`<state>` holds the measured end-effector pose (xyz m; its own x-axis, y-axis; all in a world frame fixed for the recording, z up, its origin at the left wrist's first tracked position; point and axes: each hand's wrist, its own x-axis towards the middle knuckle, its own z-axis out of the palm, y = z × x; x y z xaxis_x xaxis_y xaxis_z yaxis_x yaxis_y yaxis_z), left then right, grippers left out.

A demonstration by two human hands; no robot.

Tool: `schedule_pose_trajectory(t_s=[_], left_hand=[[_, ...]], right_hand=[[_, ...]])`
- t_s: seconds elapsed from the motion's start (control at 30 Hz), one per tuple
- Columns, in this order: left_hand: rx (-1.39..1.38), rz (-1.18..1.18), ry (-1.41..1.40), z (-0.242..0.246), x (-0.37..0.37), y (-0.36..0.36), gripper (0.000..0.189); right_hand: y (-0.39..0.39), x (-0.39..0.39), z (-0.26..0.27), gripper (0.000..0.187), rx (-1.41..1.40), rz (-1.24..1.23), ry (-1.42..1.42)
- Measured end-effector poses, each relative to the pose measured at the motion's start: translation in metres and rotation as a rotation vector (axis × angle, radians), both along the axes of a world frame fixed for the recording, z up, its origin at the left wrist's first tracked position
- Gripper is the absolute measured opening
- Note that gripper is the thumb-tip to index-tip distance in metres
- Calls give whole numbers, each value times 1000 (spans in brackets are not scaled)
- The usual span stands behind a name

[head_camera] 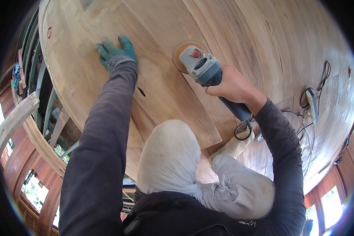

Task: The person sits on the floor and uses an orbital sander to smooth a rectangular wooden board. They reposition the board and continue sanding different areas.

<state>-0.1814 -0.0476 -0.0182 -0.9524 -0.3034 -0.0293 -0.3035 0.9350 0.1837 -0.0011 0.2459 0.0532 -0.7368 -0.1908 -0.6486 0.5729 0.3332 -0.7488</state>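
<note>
My right hand (231, 85), bare, is closed around the body of an angle grinder (205, 66). Its round disc (180, 56) looks blurred and lies over the wooden plank surface (162, 85), beside a seam between boards. A black cord leaves the back end of the tool. My left hand (116, 54), in a green-coated work glove, rests on the planks to the left of the grinder with its fingers spread; it holds nothing. A dark oval knot or hole (141, 91) shows in the wood just below the left wrist.
A power strip (311, 105) with coiled black cables lies at the right. A loose-looking board edge (219, 141) ends near my shoe (234, 144). Beyond the curved rim at the left are metal bars and a wooden beam (16, 118). A small red object (349, 72) lies far right.
</note>
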Motion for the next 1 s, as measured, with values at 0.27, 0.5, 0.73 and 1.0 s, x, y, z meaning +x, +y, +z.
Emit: schedule_pose_trajectory(t_s=[0.27,0.5,0.73,1.0], left_hand=[[-58,16,-83,5,-3,2,80],[-80,21,-134,10,-1,4,82],[-79,5,-117,7,-3,1,83],[-74,-2,-105,5,-4,0,84]], right_hand=[[-3,-17,-6,58,47,22,-28],[-4,-29,-4,57,53,32,-9],[-6,-45,-3,56,34,37,-6],[-6,-65,0,58,56,41,-58]])
